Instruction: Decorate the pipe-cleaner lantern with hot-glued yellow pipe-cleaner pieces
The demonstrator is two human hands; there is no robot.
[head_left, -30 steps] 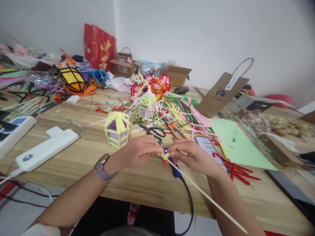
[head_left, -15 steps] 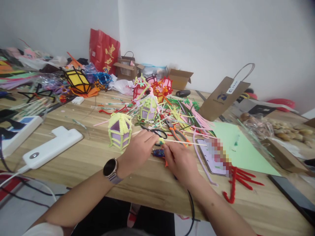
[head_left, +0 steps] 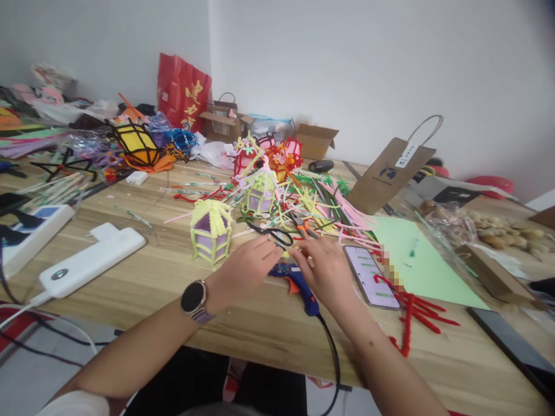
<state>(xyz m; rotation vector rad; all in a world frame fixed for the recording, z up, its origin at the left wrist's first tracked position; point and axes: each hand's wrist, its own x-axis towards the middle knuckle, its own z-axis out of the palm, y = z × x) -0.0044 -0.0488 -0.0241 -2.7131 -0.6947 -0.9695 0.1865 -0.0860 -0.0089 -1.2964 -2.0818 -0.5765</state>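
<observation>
My left hand [head_left: 254,261], with a watch on its wrist, is closed in a pinch at the middle of the table. Close beside it, my right hand [head_left: 323,268] has its thumb and fingers drawn together too. Between the fingertips shows a short yellow-green pipe cleaner [head_left: 285,254], mostly hidden by the fingers. Under the right hand lies a blue hot glue gun [head_left: 307,292] with an orange trigger. Just beyond the fingers are black-handled scissors [head_left: 281,236] and orange-handled pliers [head_left: 300,224]. A purple and yellow-green lantern [head_left: 211,231] stands left of my left hand.
A second lantern [head_left: 260,193] and a heap of pipe cleaners [head_left: 329,202] lie beyond the hands. At right are a phone [head_left: 372,277], red pipe cleaners [head_left: 407,323], green paper [head_left: 427,260] and a paper bag [head_left: 390,173]. A white power bank [head_left: 93,260] sits left.
The pale thin stick that reached right from my fingers no longer shows, nor does the long lilac pipe cleaner beside the phone. My right hand has shifted slightly, uncovering more of the glue gun.
</observation>
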